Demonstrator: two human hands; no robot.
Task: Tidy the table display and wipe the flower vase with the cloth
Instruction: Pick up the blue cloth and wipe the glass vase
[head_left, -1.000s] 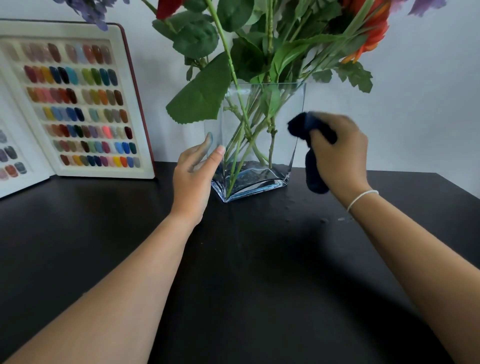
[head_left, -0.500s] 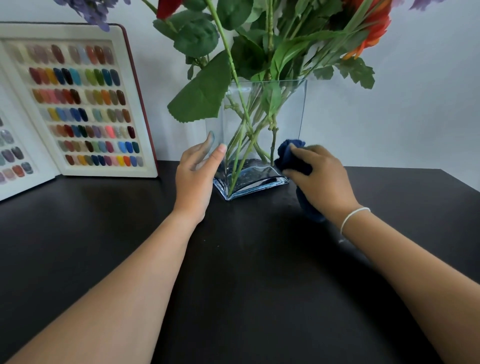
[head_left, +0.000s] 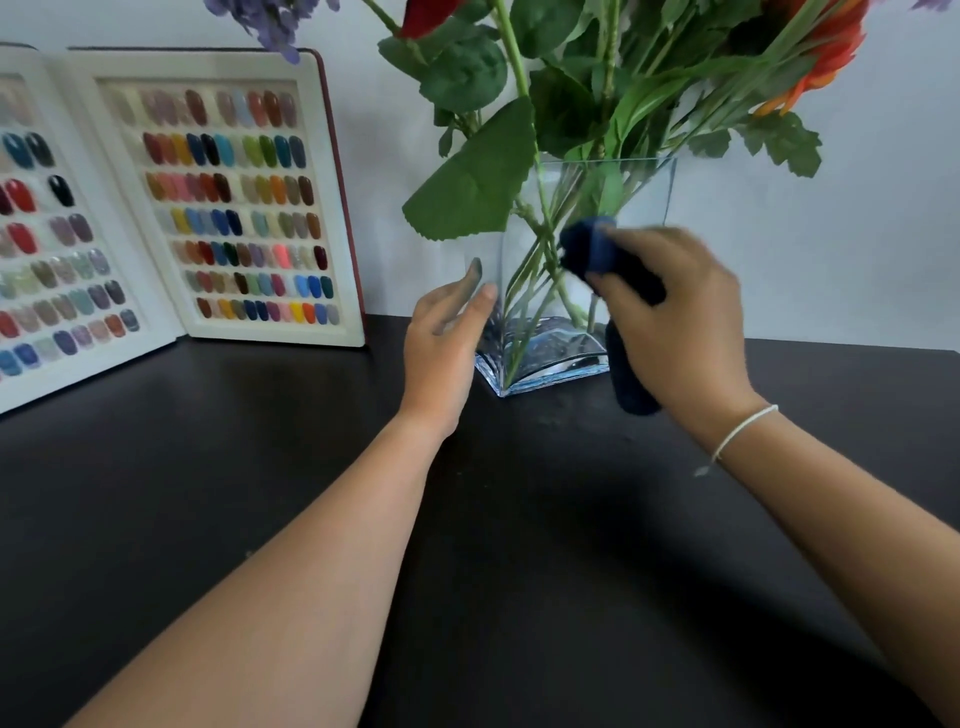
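Head view — cloth (head_left: 597, 249) (bunched) under right-hand fingers (head_left: 631, 244), against vase (head_left: 644, 197).

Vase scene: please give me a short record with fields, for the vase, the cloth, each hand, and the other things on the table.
vase: clear glass vase, upright on the dark table, green stems inside
cloth: dark blue cloth, pressed on the front glass of the vase
right hand: right hand grips the cloth
left hand: left hand, fingers straight, touches the left side of the vase
other: open nail colour sample book standing at the wall, left of the vase
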